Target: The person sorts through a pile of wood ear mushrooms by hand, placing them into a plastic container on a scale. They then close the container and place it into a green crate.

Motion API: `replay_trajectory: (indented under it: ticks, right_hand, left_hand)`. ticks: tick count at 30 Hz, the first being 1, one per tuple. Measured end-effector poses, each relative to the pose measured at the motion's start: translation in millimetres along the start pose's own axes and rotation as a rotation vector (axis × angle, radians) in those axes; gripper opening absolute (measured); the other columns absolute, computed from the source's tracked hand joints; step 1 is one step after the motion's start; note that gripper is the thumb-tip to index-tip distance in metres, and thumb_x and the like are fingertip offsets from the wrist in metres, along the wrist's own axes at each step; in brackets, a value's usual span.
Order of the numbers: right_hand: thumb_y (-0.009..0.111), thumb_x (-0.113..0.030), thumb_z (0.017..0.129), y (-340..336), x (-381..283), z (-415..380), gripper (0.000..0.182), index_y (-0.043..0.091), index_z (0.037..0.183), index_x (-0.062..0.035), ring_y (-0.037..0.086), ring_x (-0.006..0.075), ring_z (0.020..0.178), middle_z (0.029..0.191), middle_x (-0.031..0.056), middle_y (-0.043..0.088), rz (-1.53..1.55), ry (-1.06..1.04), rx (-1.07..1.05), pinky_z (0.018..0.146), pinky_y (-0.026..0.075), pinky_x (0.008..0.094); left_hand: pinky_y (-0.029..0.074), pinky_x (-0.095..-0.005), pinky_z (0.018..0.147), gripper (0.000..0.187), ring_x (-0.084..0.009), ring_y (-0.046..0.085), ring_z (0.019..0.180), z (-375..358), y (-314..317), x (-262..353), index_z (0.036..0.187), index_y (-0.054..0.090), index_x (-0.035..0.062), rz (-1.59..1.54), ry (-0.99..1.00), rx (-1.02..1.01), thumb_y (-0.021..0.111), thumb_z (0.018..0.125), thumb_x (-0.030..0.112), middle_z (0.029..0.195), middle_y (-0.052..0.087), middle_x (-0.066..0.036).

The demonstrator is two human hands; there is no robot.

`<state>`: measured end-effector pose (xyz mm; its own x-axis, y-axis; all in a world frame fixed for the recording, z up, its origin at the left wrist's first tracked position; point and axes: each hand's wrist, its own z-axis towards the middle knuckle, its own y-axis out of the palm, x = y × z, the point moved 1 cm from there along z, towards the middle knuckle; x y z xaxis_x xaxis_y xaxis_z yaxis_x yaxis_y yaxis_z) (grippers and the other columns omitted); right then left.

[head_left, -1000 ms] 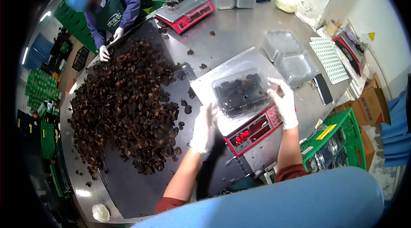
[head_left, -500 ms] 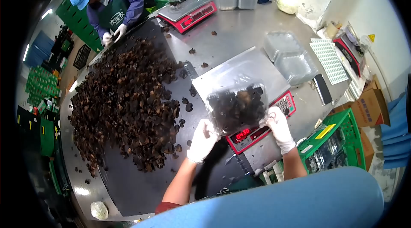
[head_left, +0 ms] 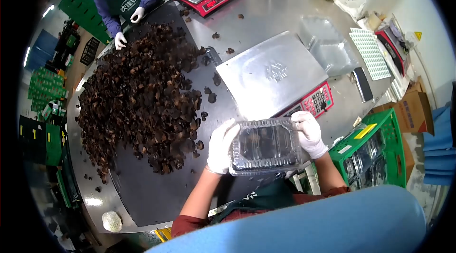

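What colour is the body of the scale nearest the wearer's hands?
Red, around the keypad of the scale; it shows best in the current head view.

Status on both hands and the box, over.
Left hand and right hand gripping box at opposite ends. Box off scale. Dark heap to the left, not blocking.

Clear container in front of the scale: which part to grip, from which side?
Probably the two short ends of the clear container, one hand from each side, as the left hand and right hand do. It's oblong with its ribbed lid facing the wearer, so opposed end grips should balance it and keep fingers off the lid's middle.
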<state>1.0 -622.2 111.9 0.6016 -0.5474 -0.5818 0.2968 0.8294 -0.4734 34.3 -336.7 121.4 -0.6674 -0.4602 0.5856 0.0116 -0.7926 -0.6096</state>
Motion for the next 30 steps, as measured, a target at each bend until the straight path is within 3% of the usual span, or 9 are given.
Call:
replay_trajectory:
  ticks: [3,7,10,12,15,16,22,28,30]
  right_hand:
    - [0.063,0.015,0.071,0,-3,-5,0.023,0.056,0.084,-0.0030,0.063,0.0282,0.093,0.096,0.0132,0.063,-0.032,-0.047,0.079,0.082,0.051,0.0359]
    - [0.070,0.000,0.078,-23,-35,5,0.035,0.058,0.111,-0.0009,0.061,0.0255,0.105,0.112,0.0141,0.062,0.170,0.526,-0.116,0.095,0.046,0.0351]
    - [0.070,-0.007,0.071,-52,-47,3,0.071,0.043,0.136,-0.0019,0.046,0.0300,0.126,0.134,0.0183,0.046,0.226,0.404,-0.306,0.109,0.034,0.0405]
    - [0.086,-0.013,0.065,-79,-53,-13,0.087,0.039,0.138,-0.0013,0.041,0.0286,0.130,0.142,0.0155,0.039,0.178,0.368,-0.216,0.107,0.037,0.0409]
    - [0.081,-0.013,0.075,-111,-68,-54,0.080,0.035,0.139,-0.0017,0.048,0.0198,0.120,0.142,0.0088,0.039,0.669,0.852,0.115,0.097,0.045,0.0361]
    - [0.080,-0.029,0.076,-124,-82,-56,0.073,0.043,0.132,-0.0008,0.052,0.0133,0.101,0.120,0.0053,0.053,0.631,0.907,0.300,0.089,0.045,0.0279]
    - [0.059,-0.045,0.089,-248,-74,-211,0.059,0.052,0.130,-0.0024,0.059,0.0216,0.100,0.117,0.0132,0.061,0.593,1.026,0.909,0.093,0.046,0.0357]
    - [0.067,-0.048,0.081,-306,-151,-386,0.066,0.053,0.124,-0.0005,0.065,0.0312,0.091,0.118,0.0214,0.060,0.639,1.546,1.183,0.062,0.057,0.0329]
    - [0.070,-0.041,0.081,-311,-157,-432,0.062,0.049,0.125,-0.0026,0.062,0.0360,0.100,0.122,0.0228,0.057,0.699,1.609,1.237,0.078,0.058,0.0423]
  left_hand:
    - [0.049,-0.0414,0.091,0.037,-0.0368,0.061,0.104,-17,16,-13,0.113,0.064,0.0051,-0.136,-0.111,0.061,0.069,0.076,0.001,0.117,0.062,-0.020]
    - [0.051,-0.0387,0.085,0.049,-0.0332,0.062,0.100,0,7,-1,0.114,0.063,0.0064,-0.039,0.001,0.022,0.074,0.068,-0.004,0.111,0.063,-0.019]
    - [0.052,-0.0367,0.084,0.057,-0.0251,0.065,0.093,8,15,24,0.121,0.060,0.0059,-0.695,-0.467,-0.198,0.077,0.067,0.000,0.106,0.066,-0.014]
    - [0.052,-0.0357,0.087,0.060,-0.0195,0.064,0.096,25,23,46,0.126,0.055,0.0030,-0.646,-0.204,-0.569,0.078,0.070,0.002,0.110,0.066,-0.011]
    - [0.050,-0.0334,0.090,0.067,-0.0196,0.061,0.102,10,42,80,0.134,0.046,-0.0016,-0.973,-0.609,-0.752,0.078,0.075,0.008,0.120,0.060,-0.011]
    - [0.049,-0.0319,0.091,0.082,-0.0182,0.058,0.104,8,60,78,0.144,0.033,0.0007,-0.926,-0.250,-0.694,0.078,0.075,0.007,0.121,0.058,-0.009]
    - [0.047,-0.0273,0.091,0.074,-0.0131,0.054,0.099,-2,83,86,0.148,0.029,0.0028,-0.965,-0.514,-0.692,0.066,0.084,-0.001,0.115,0.055,-0.006]
    - [0.042,-0.0249,0.096,0.052,-0.0121,0.051,0.109,-20,99,67,0.139,0.040,-0.0011,-1.006,-0.636,-0.722,0.057,0.091,-0.004,0.120,0.055,-0.006]
    - [0.043,-0.0247,0.096,0.049,-0.0118,0.052,0.110,-18,98,72,0.138,0.042,-0.0012,-1.020,-0.664,-0.759,0.056,0.091,-0.005,0.122,0.055,-0.006]
